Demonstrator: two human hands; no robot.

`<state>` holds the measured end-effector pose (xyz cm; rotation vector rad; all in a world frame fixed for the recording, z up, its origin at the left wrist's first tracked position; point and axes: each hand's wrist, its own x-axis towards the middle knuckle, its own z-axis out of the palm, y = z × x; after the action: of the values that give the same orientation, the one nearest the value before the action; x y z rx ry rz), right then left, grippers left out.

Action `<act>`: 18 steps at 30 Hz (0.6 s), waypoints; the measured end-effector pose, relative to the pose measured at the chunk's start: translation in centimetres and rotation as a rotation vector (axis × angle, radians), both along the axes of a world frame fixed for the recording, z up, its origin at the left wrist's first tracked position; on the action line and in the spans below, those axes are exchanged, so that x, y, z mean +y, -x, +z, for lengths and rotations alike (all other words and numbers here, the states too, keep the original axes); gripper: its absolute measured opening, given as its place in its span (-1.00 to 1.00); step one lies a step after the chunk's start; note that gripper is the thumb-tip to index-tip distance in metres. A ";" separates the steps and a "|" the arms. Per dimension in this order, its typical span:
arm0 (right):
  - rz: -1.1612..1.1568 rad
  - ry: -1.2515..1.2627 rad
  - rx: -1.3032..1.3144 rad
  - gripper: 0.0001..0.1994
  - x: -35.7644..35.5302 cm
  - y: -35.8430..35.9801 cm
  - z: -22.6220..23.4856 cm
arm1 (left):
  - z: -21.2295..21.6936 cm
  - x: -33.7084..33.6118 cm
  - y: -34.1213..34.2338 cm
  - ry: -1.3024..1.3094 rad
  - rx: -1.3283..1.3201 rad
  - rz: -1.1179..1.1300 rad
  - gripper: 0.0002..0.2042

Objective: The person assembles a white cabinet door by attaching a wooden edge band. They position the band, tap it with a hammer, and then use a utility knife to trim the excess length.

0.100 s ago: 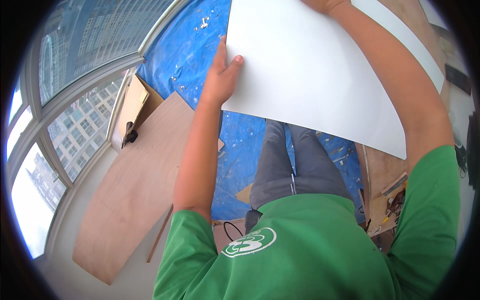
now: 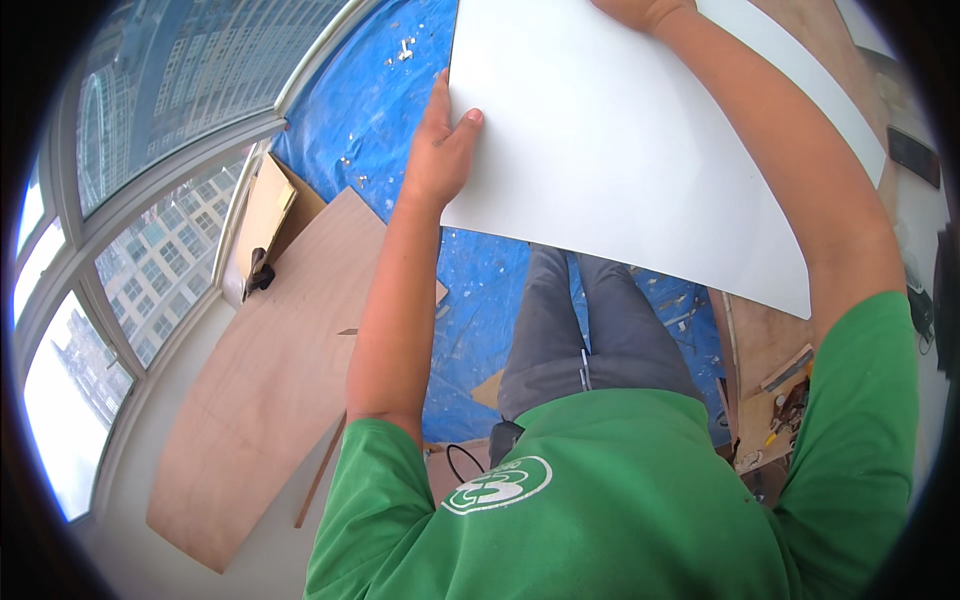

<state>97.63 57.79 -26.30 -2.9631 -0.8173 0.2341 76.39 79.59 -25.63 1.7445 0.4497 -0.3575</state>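
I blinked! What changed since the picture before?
A small dark pointed bit now peeks out beside the left forearm. The white panel sits a hair further left, maybe just camera movement. Nothing was grabbed or released: left hand and right hand stay on the panel.

Right hand (image 2: 642,10) and white panel (image 2: 610,130) partly beyond top edge

Blue sheet (image 2: 480,290) — tan plywood panel (image 2: 265,390) near windows (image 2: 200,90)
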 end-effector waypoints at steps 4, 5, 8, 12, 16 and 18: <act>0.014 0.010 -0.006 -0.36 0.1 -0.2 -0.1 | -0.1 0.3 -0.4 -0.131 -0.065 -0.042 -0.34; 0.015 0.013 -0.004 -0.36 0.1 -0.1 0.0 | -0.3 0.3 -0.5 -0.119 -0.063 -0.037 -0.34; 0.012 0.033 -0.002 -0.36 0.2 -0.1 0.2 | -0.7 0.5 -0.5 -0.178 -0.110 -0.062 -0.33; -0.002 0.048 0.055 -0.36 0.4 -0.1 0.7 | -1.3 0.8 -1.4 -0.175 -0.111 -0.075 -0.33; -0.008 0.046 0.051 -0.36 0.5 0.0 0.7 | -1.4 0.3 -2.2 -0.261 -0.135 -0.055 -0.33; 0.000 0.036 0.053 -0.36 0.4 0.1 0.6 | -1.1 -0.2 -2.8 -0.310 -0.154 -0.036 -0.33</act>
<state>97.51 58.22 -25.72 -2.9761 -0.8160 0.3287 79.15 79.38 -26.75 2.0669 0.3767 -0.1827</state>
